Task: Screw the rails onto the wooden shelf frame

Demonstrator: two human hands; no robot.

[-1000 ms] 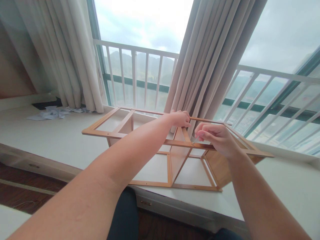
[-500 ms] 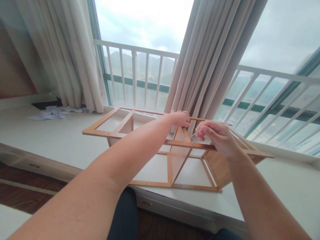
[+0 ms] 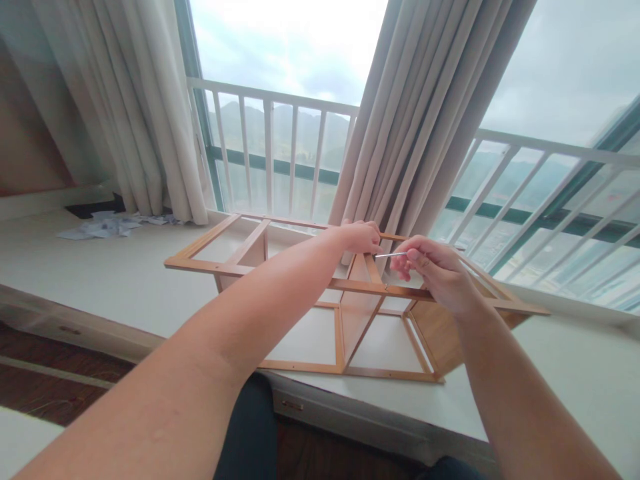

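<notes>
A light wooden shelf frame (image 3: 235, 268) lies on its side on a white window ledge (image 3: 100, 280). My left hand (image 3: 361, 237) grips the frame's far top rail near the middle divider. My right hand (image 3: 434, 270) is just to the right of it, above the near rail, pinching a thin metal tool (image 3: 390, 254) that points left toward my left hand. The tool looks like a small hex key or screwdriver shaft; its tip is beside my left fingers.
Beige curtains (image 3: 425, 113) hang right behind the frame, and white curtains (image 3: 145, 113) hang at the left. A white balcony railing (image 3: 280, 147) stands beyond the glass. Crumpled paper (image 3: 103, 225) lies at the ledge's far left. A dark wooden floor (image 3: 45, 380) lies below the ledge.
My right hand has risen slightly from the near rail and turned, and the metal tool now sticks out level toward my left hand. My left hand and the frame have stayed put.
</notes>
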